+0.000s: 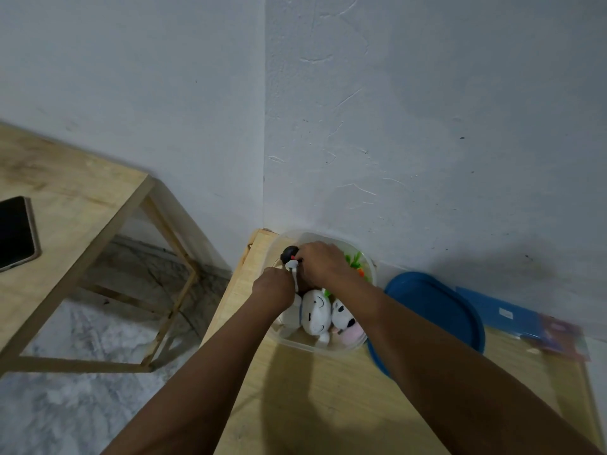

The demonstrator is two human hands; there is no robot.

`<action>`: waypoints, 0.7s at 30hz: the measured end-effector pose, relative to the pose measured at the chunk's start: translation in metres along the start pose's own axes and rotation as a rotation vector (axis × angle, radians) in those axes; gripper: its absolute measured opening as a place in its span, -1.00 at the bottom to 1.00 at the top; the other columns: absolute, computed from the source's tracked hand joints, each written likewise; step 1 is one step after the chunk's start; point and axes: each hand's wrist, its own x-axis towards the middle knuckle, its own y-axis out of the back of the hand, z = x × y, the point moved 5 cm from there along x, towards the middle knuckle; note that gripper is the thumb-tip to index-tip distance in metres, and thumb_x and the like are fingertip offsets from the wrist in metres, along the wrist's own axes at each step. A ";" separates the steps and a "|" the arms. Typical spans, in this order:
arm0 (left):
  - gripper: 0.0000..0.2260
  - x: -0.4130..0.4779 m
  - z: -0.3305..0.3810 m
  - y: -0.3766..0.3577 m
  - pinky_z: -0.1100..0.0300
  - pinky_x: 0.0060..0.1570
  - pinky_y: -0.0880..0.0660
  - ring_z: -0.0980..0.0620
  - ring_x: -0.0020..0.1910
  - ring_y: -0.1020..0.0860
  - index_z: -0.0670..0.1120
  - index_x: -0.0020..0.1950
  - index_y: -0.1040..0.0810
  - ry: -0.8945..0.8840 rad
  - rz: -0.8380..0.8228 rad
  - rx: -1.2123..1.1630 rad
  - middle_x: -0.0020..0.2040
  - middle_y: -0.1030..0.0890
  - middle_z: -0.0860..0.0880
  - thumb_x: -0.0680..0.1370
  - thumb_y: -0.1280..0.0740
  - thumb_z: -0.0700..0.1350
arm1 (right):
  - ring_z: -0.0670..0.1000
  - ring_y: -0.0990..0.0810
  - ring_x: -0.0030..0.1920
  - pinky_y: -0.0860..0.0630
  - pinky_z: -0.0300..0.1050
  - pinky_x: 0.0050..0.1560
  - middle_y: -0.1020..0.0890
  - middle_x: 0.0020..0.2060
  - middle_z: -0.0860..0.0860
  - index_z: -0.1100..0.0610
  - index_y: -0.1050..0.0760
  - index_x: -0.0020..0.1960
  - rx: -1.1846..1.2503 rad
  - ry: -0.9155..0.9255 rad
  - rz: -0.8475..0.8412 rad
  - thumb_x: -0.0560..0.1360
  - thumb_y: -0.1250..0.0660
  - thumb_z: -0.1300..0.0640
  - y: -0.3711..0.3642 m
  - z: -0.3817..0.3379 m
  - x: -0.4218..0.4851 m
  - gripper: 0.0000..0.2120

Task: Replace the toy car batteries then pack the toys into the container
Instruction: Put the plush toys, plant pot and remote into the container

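Both bare forearms stretched forward, converging. Left hand (274,287) fisted, knuckles up. Right hand (323,262) just beyond, fingers curled down, closed.

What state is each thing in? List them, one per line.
clear container: open, holding toys
blue lid: off, lying beside the container
white plush toy: packed inside
left hand: closed over the container
right hand: gripping a small toy
phone: screen dark, on side table
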 end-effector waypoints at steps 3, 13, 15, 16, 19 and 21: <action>-0.63 -0.002 0.004 -0.002 0.11 0.20 -0.42 -0.11 0.35 -0.33 -0.23 0.43 -0.32 0.006 -0.058 0.012 0.38 -0.32 -0.18 0.61 -0.15 -0.28 | 0.07 -0.54 0.07 -0.28 0.04 0.26 -0.64 -0.05 -0.03 0.01 -0.60 -0.07 -0.045 0.023 0.038 0.51 -0.19 0.07 0.005 0.000 -0.006 -0.80; -0.66 -0.008 0.003 -0.012 0.08 0.19 -0.44 -0.09 0.38 -0.33 -0.21 0.36 -0.42 -0.002 -0.085 0.125 0.33 -0.39 -0.20 0.60 -0.12 -0.23 | -0.02 -0.57 0.03 -0.41 -0.03 0.23 -0.68 0.04 -0.05 0.04 -0.64 0.10 0.454 -0.116 0.457 0.53 -0.27 0.17 0.024 0.030 -0.087 -0.77; -0.71 -0.011 0.005 -0.012 0.11 0.13 -0.46 -0.08 0.29 -0.47 -0.18 0.30 -0.50 -0.002 -0.062 0.139 0.28 -0.50 -0.15 0.61 -0.15 -0.22 | -0.02 -0.58 0.00 -0.47 -0.03 0.16 -0.68 0.02 -0.05 0.05 -0.64 0.09 0.487 -0.163 0.480 0.53 -0.28 0.17 0.018 0.039 -0.108 -0.78; -0.74 -0.013 0.006 -0.012 0.13 0.10 -0.47 -0.07 0.25 -0.51 -0.17 0.26 -0.52 -0.005 -0.047 0.149 0.26 -0.54 -0.12 0.61 -0.17 -0.21 | -0.02 -0.59 -0.01 -0.49 -0.02 0.13 -0.68 0.01 -0.04 0.05 -0.65 0.08 0.492 -0.182 0.487 0.53 -0.28 0.17 0.014 0.044 -0.118 -0.79; -0.75 -0.017 0.007 -0.016 0.16 0.07 -0.44 -0.06 0.26 -0.52 -0.15 0.25 -0.52 -0.031 0.005 0.181 0.26 -0.55 -0.09 0.63 -0.16 -0.19 | -0.01 -0.61 -0.01 -0.53 0.00 0.09 -0.69 0.00 -0.03 0.07 -0.66 0.06 0.516 -0.218 0.482 0.53 -0.28 0.16 0.001 0.053 -0.138 -0.80; -0.72 -0.019 0.005 -0.022 0.14 0.20 -0.38 -0.09 0.39 -0.39 -0.15 0.30 -0.49 -0.036 0.023 0.194 0.33 -0.50 -0.10 0.64 -0.12 -0.18 | -0.03 -0.61 -0.01 -0.53 0.00 0.09 -0.68 0.00 -0.05 0.04 -0.65 0.06 0.542 -0.252 0.471 0.53 -0.28 0.14 -0.005 0.056 -0.149 -0.80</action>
